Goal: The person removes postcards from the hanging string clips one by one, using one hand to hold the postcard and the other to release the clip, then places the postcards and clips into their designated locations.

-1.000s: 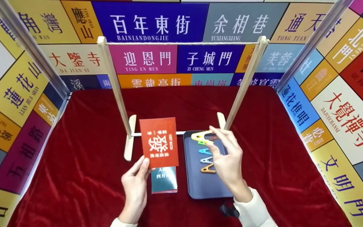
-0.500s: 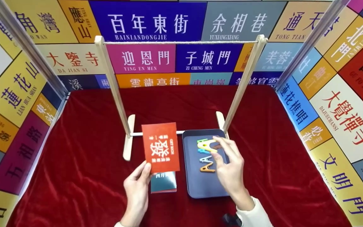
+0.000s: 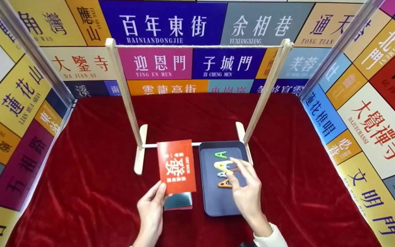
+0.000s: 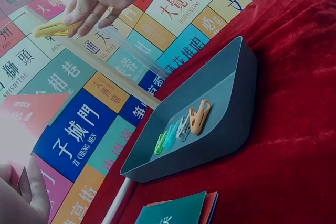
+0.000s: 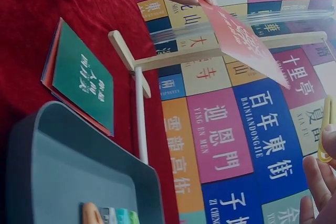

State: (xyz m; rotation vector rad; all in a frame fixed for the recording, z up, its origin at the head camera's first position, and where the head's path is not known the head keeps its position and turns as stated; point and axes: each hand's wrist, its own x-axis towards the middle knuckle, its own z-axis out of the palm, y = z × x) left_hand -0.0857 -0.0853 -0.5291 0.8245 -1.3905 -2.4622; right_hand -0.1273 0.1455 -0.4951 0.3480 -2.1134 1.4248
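Observation:
My left hand (image 3: 151, 209) pinches a red card (image 3: 177, 166) by its lower left corner, thumb on the printed face. White characters and "GET RICH" run sideways on it. In my right hand (image 3: 249, 187) a yellow clothespin (image 4: 51, 30) is pinched between thumb and fingers. From the head view it overlaps the dark tray (image 3: 214, 206); in the left wrist view it is well above that tray. Inside lie a green clothespin (image 3: 220, 154), a light blue one (image 4: 170, 137), a grey one (image 4: 183, 128) and an orange one (image 4: 199, 117). The yellow clothespin and right hand partly cover some of them.
Under the red card lies a small stack of cards (image 3: 178, 201), dark green on top. Behind stands a wooden rack (image 3: 129, 99) with a string (image 3: 197, 46) across its top. Red velvet cloth (image 3: 91, 164) covers the table; printed sign panels (image 3: 163, 24) surround it.
My right hand has moved nearer to me with the yellow clothespin, uncovering the green one. My left hand has lowered the red card and shifted it slightly right, over more of the stack.

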